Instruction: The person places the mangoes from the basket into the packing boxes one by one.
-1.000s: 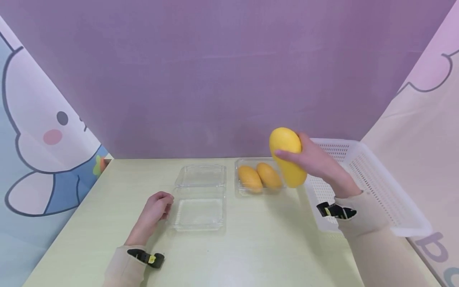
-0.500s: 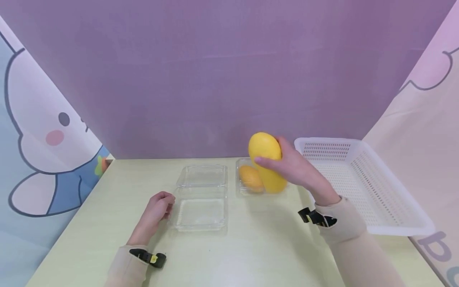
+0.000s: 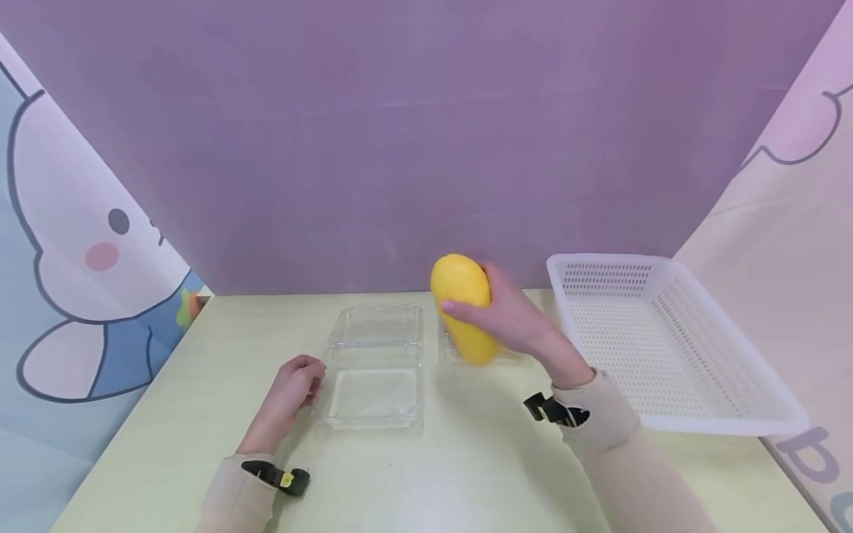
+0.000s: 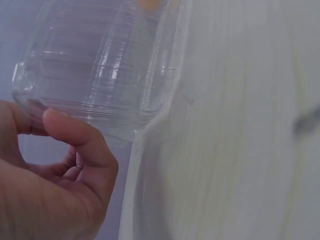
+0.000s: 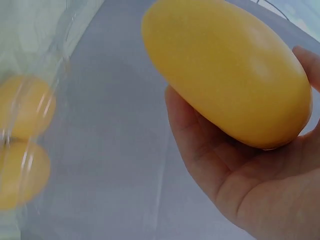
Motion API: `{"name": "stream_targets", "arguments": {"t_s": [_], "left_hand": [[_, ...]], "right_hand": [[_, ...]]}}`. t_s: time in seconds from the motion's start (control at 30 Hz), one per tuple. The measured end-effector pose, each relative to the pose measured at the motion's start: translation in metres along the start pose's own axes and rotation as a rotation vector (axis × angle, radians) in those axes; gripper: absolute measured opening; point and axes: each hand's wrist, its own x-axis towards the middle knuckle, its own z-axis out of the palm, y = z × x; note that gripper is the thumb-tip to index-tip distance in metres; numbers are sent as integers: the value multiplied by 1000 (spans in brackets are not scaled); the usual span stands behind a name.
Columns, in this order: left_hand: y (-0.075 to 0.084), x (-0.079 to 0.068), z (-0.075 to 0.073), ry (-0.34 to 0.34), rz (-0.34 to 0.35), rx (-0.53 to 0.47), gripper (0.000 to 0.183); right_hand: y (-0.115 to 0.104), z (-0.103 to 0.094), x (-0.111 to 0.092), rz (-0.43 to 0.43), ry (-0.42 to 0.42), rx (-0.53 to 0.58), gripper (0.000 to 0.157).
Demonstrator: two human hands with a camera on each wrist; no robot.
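My right hand [image 3: 509,314] grips a large yellow mango [image 3: 460,281] up in the air, thumb along its near side and fingers behind. In the head view it overlaps a clear plastic box [image 3: 516,357] at the back. Two more mangoes [image 5: 24,175] lie in that box, seen at the left edge of the right wrist view and mostly hidden from the head camera. Another clear box [image 3: 373,396] stands with its lid folded back, and nothing lies in it. My left hand [image 3: 291,385] pinches this box's left rim between thumb and finger.
A white perforated plastic basket [image 3: 726,426] stands on the right of the pale table [image 3: 460,474]; no fruit shows in it. Purple cloth [image 3: 426,185] rises behind the table, and printed cartoon cloth [image 3: 67,281] hangs at the left side.
The right hand has carried the mango leftward and slightly lower, from beside the basket to in front of the back box, covering the fruit there. The left hand has stayed at its box.
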Motion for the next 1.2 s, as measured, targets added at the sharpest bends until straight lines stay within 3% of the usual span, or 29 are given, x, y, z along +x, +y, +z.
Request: {"name": "stream_targets", "arguments": {"t_s": [0.37, 0.63, 0.83, 1.2], "left_hand": [[0, 0, 1, -1, -28, -12, 22], [1, 0, 1, 9, -23, 0, 23], [1, -1, 2, 14, -18, -4, 22], [1, 0, 3, 16, -32, 5, 24]], "right_hand": [[1, 31, 5, 16, -50, 51, 79], [6, 63, 14, 22, -48, 40, 82], [12, 88, 20, 19, -99, 67, 82], [14, 127, 31, 45, -140, 13, 88]]}}
